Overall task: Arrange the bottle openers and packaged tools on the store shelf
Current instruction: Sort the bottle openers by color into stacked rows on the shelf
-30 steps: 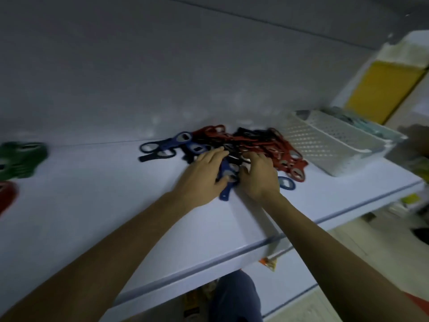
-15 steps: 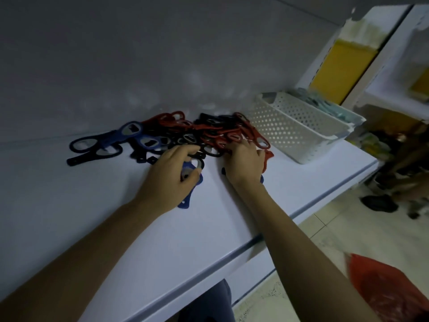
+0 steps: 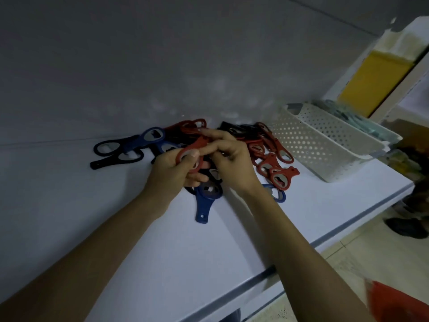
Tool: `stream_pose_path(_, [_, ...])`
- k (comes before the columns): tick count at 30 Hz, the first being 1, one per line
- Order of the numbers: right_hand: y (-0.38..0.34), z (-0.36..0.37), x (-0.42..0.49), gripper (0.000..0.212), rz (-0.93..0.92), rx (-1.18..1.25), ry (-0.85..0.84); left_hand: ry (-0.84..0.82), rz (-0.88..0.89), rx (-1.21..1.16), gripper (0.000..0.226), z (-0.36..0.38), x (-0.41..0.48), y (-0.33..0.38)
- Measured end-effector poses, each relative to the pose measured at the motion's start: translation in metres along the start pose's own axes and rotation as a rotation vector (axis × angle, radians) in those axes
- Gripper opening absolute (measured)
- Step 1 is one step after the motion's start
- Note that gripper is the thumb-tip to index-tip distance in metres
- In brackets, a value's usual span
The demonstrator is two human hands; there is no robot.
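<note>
both hands gripping red opener (image 3: 194,151), shelf (image 3: 162,247), basket (image 3: 325,145)

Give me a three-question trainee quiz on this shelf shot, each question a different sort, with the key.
1. True or false: the white perforated basket stands to the right of the pile of bottle openers.
2. Multiple choice: what colour is the lifted opener held between the left hand and the right hand? A red, B green, C yellow.
3. Short answer: name the three opener colours on the shelf.
Key: 1 true; 2 A; 3 red, blue, black.
</note>
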State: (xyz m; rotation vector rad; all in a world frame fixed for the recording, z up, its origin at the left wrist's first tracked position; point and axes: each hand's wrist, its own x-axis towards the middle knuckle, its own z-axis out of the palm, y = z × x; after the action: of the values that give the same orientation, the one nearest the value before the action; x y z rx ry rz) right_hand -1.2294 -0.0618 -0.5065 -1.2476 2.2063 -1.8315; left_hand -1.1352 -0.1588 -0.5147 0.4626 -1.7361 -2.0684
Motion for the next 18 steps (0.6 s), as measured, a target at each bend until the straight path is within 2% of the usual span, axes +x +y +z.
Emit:
stream_pose_path(2, [0.007,-0.004,0.01,0.046,0.082,-0.009,0.1,0.029,-0.014,-0.032,0.021,-0.002,0.002,-0.002])
stream_pose_path(4, [0.022,-0.014,0.025,0.044,0.081,-0.34,0.19,0.022,-0.026,-0.077,0.015,-0.003,0.003,-0.001])
stream_pose_path(6, [0.034,-0.018,0.035,0.049,0.115,-0.668,0.092,0.0,-0.024,-0.1,0.012,-0.004,0.002,0.0])
stream_pose_path(8, [0.042,-0.018,0.037,0.05,0.194,-0.863,-0.053,-0.01,-0.017,-0.101,0.014,-0.005,0.001,0.0])
stream_pose_path(10, [0.044,-0.017,0.036,0.043,0.18,-1.012,-0.104,-0.005,-0.007,-0.092,0.015,-0.005,0.002,0.0])
stream_pose_path(13, [0.04,-0.018,0.031,0.037,0.061,-1.151,-0.066,0.027,0.0,-0.099,0.015,-0.003,0.003,0.0])
stream_pose_path(18, [0.041,-0.02,0.026,0.021,-0.072,-1.174,-0.01,0.041,0.0,-0.093,0.019,-0.003,0.004,-0.002])
